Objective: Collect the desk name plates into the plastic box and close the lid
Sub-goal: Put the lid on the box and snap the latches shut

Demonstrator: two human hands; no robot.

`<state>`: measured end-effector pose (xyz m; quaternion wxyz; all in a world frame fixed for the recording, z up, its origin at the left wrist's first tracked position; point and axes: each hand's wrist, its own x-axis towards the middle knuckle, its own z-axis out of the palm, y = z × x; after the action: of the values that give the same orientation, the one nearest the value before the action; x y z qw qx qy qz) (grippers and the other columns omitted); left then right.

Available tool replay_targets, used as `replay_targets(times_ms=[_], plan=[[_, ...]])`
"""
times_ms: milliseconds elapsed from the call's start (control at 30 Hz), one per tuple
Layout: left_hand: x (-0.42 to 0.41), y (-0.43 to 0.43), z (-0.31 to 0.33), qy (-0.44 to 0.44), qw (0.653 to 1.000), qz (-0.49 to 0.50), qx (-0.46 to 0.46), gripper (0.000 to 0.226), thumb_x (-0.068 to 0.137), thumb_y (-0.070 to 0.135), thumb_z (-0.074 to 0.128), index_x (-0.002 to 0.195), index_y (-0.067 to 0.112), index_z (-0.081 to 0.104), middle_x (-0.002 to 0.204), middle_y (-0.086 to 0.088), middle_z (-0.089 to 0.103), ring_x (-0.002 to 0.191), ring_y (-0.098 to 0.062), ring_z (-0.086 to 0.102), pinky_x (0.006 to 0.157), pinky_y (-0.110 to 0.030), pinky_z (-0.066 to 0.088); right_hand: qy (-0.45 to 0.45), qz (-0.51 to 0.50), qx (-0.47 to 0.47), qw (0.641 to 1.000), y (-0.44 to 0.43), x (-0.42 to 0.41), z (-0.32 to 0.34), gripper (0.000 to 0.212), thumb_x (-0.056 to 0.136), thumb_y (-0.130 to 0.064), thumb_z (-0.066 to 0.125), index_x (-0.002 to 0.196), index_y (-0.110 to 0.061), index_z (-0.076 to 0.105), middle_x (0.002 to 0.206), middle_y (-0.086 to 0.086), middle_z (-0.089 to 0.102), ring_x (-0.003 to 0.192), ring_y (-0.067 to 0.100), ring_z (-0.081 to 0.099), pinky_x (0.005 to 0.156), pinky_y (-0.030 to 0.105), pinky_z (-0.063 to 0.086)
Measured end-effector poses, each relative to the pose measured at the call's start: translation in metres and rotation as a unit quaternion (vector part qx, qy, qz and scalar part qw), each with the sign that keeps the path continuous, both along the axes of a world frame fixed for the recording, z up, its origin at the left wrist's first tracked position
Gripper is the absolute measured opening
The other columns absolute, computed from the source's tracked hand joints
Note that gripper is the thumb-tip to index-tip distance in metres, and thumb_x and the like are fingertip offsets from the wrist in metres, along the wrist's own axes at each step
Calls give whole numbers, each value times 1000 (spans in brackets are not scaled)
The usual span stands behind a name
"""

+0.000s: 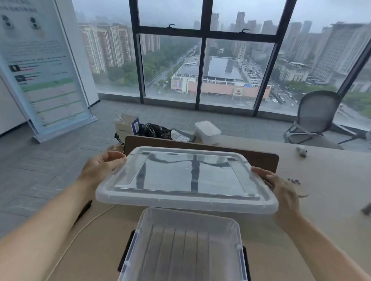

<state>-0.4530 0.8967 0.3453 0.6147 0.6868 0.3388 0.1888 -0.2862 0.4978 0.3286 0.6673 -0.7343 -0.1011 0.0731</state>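
From the head camera, both hands hold a clear plastic lid (187, 180) level in the air, above and just beyond the open box (185, 251). The left hand (99, 169) pinches the lid's left edge, thumb on top, and the right hand (282, 185) has its grip closed on the right edge. The box sits on the near part of the table (336, 177), and no name plates can be made out inside it. A white container (207, 131) stands at the far side, an office chair (313, 119) far right by the window (204, 50).
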Motion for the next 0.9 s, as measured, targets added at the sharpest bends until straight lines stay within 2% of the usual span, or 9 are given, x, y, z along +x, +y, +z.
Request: replay_targets(times_ms=[100, 167, 233, 333, 400, 467, 567, 733, 900], plan=[[9, 17, -8, -14, 999, -39, 14, 33, 84, 5, 79, 115, 13, 71, 119, -11, 73, 105, -27, 69, 76, -30, 54, 27, -55, 22, 998, 6, 2, 0, 30, 100, -29, 55, 115, -11, 72, 107, 4, 72, 77, 1, 70, 57, 7, 48], [14, 25, -12, -22, 998, -53, 23, 45, 83, 4, 80, 124, 17, 67, 127, -9, 68, 119, -29, 65, 90, -39, 56, 37, -78, 28, 996, 7, 4, -4, 28, 97, -23, 62, 119, -7, 68, 99, 2, 71, 62, -2, 68, 52, 8, 49], [18, 28, -13, -24, 997, -70, 24, 60, 78, 10, 84, 133, 21, 62, 133, -9, 65, 124, -29, 62, 99, -46, 54, 44, -93, -5, 995, 8, 3, -7, 37, 92, -19, 69, 127, -7, 64, 106, 2, 70, 65, -1, 67, 52, 7, 50], [26, 26, -9, -20, 997, -74, 28, 63, 81, 7, 82, 139, 13, 59, 126, -7, 70, 116, -26, 67, 83, -30, 56, 41, -114, -42, 992, 11, 4, -5, 41, 84, -19, 78, 122, -10, 66, 107, 2, 71, 77, 5, 65, 53, 2, 47], [33, 19, -4, -21, 996, -61, 55, 51, 85, 4, 77, 134, 8, 63, 110, 0, 74, 97, -14, 71, 71, -17, 53, 38, -119, -68, 990, 11, 5, -1, 37, 81, -22, 81, 116, -13, 69, 97, -2, 73, 70, 3, 67, 54, 4, 48], [39, 12, 1, -27, 997, -42, 58, 45, 87, 2, 76, 130, 5, 66, 102, 0, 75, 84, -8, 69, 66, -14, 54, 26, -116, -89, 989, 10, 7, 3, 35, 80, -26, 82, 111, -12, 74, 86, -4, 77, 64, 4, 69, 63, 17, 55], [45, 7, 7, -39, 997, -23, 55, 41, 88, 0, 74, 128, 4, 69, 108, -9, 76, 82, -13, 70, 59, -12, 57, -21, -154, -148, 977, 11, 10, 16, 28, 77, -35, 83, 100, -19, 79, 79, -7, 78, 73, 12, 72, 79, 33, 61], [40, -6, 14, -60, 994, 1, 93, 32, 90, 3, 73, 121, 12, 72, 93, 1, 75, 78, -13, 69, 58, -10, 56, -105, -165, -210, 958, 11, 3, 44, 13, 82, -32, 80, 90, -24, 74, 67, -8, 72, 50, -17, 60, 46, 0, 39], [22, -13, -36, 18, 984, 12, 174, 34, 91, 21, 75, 123, 13, 73, 99, 0, 78, 90, -22, 74, 89, -41, 61, -124, -152, -264, 944, 7, -20, 8, 8, 85, -26, 76, 83, -18, 77, 62, -5, 70, 57, 1, 66, 49, 3, 43]])
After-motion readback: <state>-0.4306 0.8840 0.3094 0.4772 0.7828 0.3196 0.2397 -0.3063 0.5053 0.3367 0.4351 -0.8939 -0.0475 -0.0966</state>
